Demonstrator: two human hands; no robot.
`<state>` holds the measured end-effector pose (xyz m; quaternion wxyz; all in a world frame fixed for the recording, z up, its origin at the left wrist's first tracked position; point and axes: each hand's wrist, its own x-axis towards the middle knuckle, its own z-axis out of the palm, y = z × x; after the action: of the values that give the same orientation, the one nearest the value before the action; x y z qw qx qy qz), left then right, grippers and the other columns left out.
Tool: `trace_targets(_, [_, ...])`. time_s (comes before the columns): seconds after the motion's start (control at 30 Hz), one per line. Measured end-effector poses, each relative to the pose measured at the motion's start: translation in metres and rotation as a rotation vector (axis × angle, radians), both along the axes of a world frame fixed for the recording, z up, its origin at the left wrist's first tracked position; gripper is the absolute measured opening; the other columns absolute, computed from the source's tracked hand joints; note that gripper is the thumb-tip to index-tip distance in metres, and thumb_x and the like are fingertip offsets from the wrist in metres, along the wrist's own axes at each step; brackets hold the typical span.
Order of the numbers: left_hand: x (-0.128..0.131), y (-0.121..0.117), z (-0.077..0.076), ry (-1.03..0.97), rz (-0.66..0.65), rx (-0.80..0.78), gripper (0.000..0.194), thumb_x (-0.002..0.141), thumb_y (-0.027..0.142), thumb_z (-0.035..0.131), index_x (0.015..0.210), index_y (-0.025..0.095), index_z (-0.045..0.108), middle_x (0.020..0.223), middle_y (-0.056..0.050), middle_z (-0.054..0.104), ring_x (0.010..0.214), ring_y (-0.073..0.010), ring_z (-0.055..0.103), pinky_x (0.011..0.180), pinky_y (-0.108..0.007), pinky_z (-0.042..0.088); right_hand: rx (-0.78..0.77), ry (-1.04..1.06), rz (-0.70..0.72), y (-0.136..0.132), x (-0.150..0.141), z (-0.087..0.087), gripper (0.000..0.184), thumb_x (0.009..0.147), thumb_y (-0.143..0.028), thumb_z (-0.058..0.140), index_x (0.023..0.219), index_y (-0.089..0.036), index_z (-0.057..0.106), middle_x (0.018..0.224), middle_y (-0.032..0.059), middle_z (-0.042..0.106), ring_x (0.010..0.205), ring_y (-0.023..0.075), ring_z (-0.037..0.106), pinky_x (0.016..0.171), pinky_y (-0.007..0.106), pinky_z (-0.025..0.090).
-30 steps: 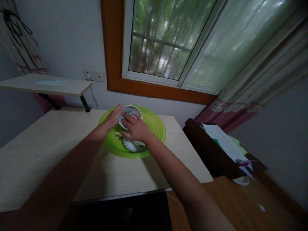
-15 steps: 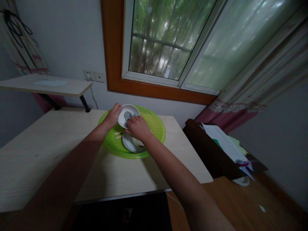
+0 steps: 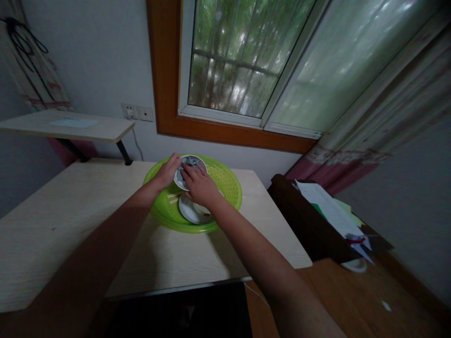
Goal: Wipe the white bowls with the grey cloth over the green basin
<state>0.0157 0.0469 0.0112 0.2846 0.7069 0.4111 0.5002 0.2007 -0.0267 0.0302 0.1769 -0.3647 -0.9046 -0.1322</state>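
Note:
A white bowl is tilted toward me above a green plastic basket. My left hand is closed on the bowl's left rim. A crumpled grey cloth covers much of the bowl's inside. My right hand presses the cloth against the bowl, its fingers inside and slightly apart; I cannot see its thumb clearly. Beneath the right hand, a white plate lies in the basket with another white bowl on it, partly hidden by the wrist. Pale chopsticks lie left of the plate.
The basket stands on a pale wooden table, near the wall under a window. A raised shelf is at the left. Right of the table, papers lie on a dark brown piece of furniture.
The bunched cloth has spread out over the bowl's inside. My right hand's fingers have stretched and moved slightly up and left into the bowl. The bowl has shifted slightly right in my left hand.

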Motion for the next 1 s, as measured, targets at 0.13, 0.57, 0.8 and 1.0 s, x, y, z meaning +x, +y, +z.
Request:
trace_targets(0.13, [0.002,-0.011,0.009,0.041,0.058,0.000,0.033,0.096,0.054,0.040,0.095,0.023,0.053,0.083,-0.003,0.061,0.076,-0.0200,0.060,0.070,-0.032,0.046,0.046,0.004,-0.115,-0.002,-0.002,0.003,0.073,0.082,-0.030,0.075,0.146,-0.004,0.049,0.158,0.0251,0.039,0.143,0.0356,0.039,0.126,0.052,0.020])
trace_targets(0.57, [-0.002,-0.020,0.016,0.165,0.135,0.055,0.029,0.096,0.050,0.041,0.095,0.024,0.053,0.083,-0.002,0.059,0.077,-0.0210,0.057,0.070,-0.032,0.042,0.044,-0.229,-0.042,-0.001,-0.003,0.005,0.020,0.102,-0.017,0.049,0.108,-0.013,0.068,0.108,0.0146,0.071,0.102,0.0273,0.064,0.089,0.041,0.051])
trace_targets(0.8, [-0.005,-0.014,0.011,0.180,0.075,0.065,0.032,0.096,0.052,0.039,0.095,0.023,0.052,0.088,-0.002,0.061,0.085,-0.0210,0.059,0.080,-0.033,0.046,0.064,-0.074,0.123,0.007,0.000,-0.007,0.033,0.102,-0.017,0.050,0.133,-0.013,0.060,0.142,0.0143,0.059,0.128,0.0252,0.057,0.113,0.041,0.043])
trace_targets(1.0, [-0.003,-0.013,0.010,0.204,0.048,0.044,0.034,0.097,0.053,0.036,0.099,0.024,0.052,0.095,-0.003,0.064,0.090,-0.0205,0.061,0.082,-0.032,0.047,0.023,0.005,0.008,0.006,0.003,-0.003,0.074,0.085,-0.029,0.075,0.149,-0.007,0.045,0.159,0.0208,0.040,0.144,0.0338,0.040,0.126,0.049,0.024])
